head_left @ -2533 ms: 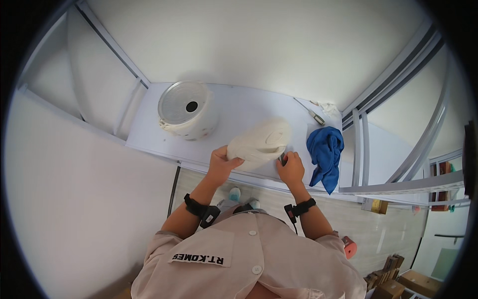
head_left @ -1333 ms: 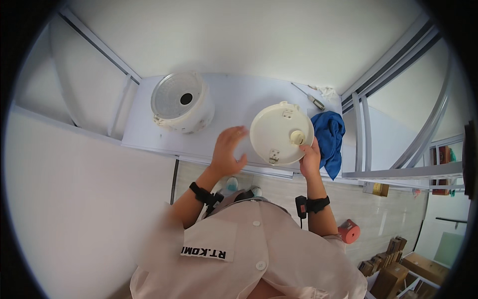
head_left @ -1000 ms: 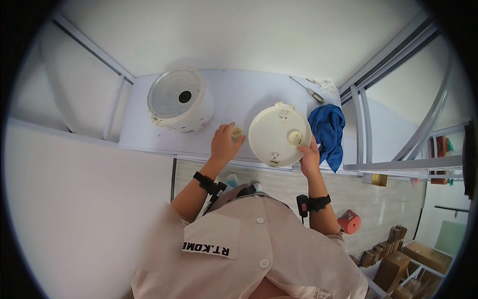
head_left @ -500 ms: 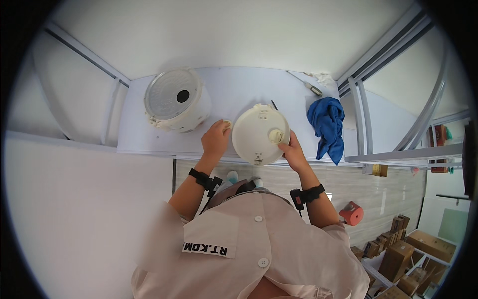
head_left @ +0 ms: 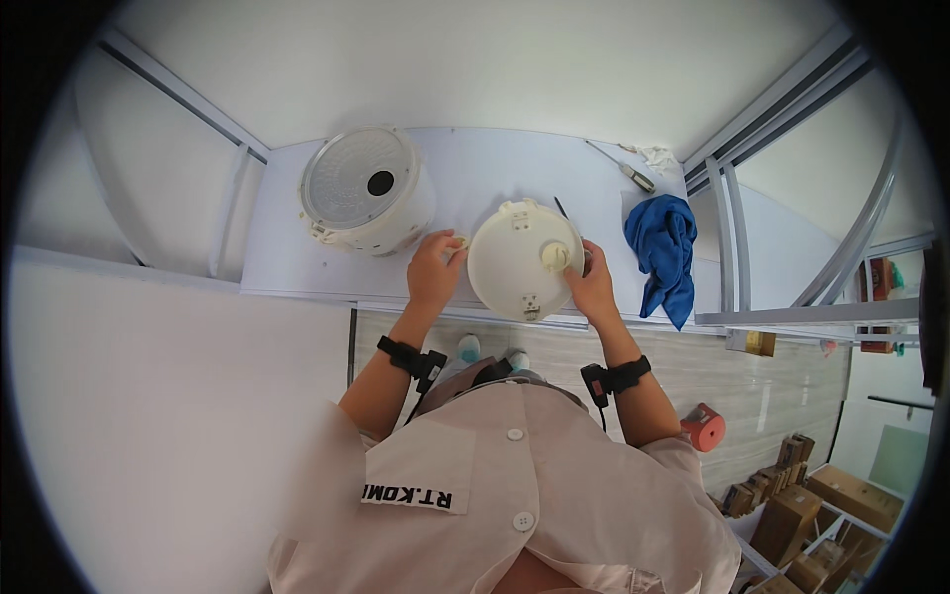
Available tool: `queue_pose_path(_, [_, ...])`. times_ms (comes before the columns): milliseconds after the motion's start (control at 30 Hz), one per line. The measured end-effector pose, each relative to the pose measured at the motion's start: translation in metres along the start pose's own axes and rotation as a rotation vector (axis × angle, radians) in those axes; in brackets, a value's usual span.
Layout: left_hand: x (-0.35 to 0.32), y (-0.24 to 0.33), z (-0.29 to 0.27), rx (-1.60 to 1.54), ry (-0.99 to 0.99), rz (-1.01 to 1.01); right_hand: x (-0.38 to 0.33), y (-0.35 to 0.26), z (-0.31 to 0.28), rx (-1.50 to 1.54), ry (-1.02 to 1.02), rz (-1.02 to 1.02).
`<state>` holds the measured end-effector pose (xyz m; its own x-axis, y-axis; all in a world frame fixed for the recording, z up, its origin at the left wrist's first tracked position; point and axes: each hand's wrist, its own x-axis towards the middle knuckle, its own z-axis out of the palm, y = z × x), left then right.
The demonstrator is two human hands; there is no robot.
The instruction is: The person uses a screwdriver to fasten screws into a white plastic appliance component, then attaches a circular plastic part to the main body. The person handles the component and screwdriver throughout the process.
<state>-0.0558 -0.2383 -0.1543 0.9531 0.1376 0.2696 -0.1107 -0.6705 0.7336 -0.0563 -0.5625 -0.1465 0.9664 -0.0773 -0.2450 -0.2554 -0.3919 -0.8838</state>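
A round off-white lid (head_left: 503, 265), like that of a rice cooker, stands before me over the table's front part. My right hand (head_left: 594, 287) is closed on its right edge, the thumb by a small cream round cap (head_left: 555, 256) set in the lid. Just left of the lid, my left hand (head_left: 433, 272) pinches a small cream part (head_left: 462, 242), mostly covered by the fingers. Farther left stands the white rice cooker body (head_left: 396, 220), its top a translucent ribbed disc (head_left: 341, 178) with a black round spot.
To the right lies a crumpled blue cloth (head_left: 661, 247). Behind it are a screwdriver (head_left: 633, 176) and a white crumpled scrap (head_left: 655, 156). A thin dark stick (head_left: 561, 206) shows behind the lid. Metal frame posts (head_left: 732, 238) bound the right side; a red stool (head_left: 704, 428) stands below.
The whole view has shifted slightly, moving table items a little right and up. Both hands keep their holds; the right thumb has shifted slightly by the cap.
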Motion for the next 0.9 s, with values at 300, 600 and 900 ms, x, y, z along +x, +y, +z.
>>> queue_pose_path(300, [0.004, 0.069, -0.007, -0.202, -0.246, 0.392, -0.02, -0.02, 0.0, -0.331, 0.191, -0.303])
queue_pose_path(600, [0.004, 0.107, 0.019, -0.404, -0.468, 0.484, -0.037, -0.034, -0.012, 0.019, -0.031, -0.098])
queue_pose_path(900, [0.01, 0.11, 0.055, -0.351, -0.514, 0.552, -0.043, -0.019, -0.015, 0.484, 0.012, 0.11])
